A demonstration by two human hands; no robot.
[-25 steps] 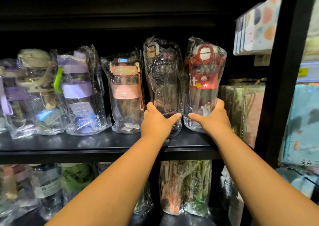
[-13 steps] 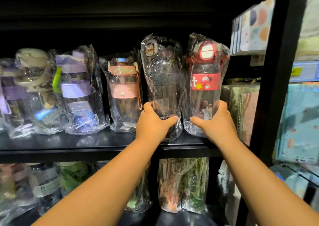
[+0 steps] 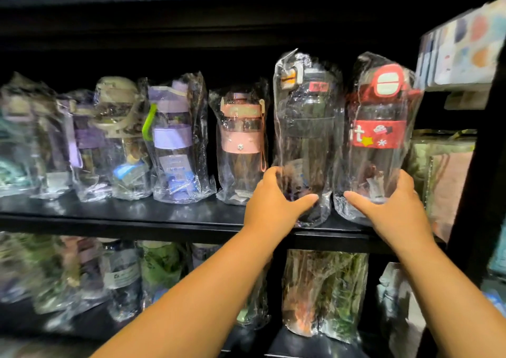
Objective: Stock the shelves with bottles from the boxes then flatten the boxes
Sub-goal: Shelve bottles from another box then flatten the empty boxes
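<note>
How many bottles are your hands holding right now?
2: the dark bottle in the left hand, the red-banded bottle in the right hand, both at the shelf.
</note>
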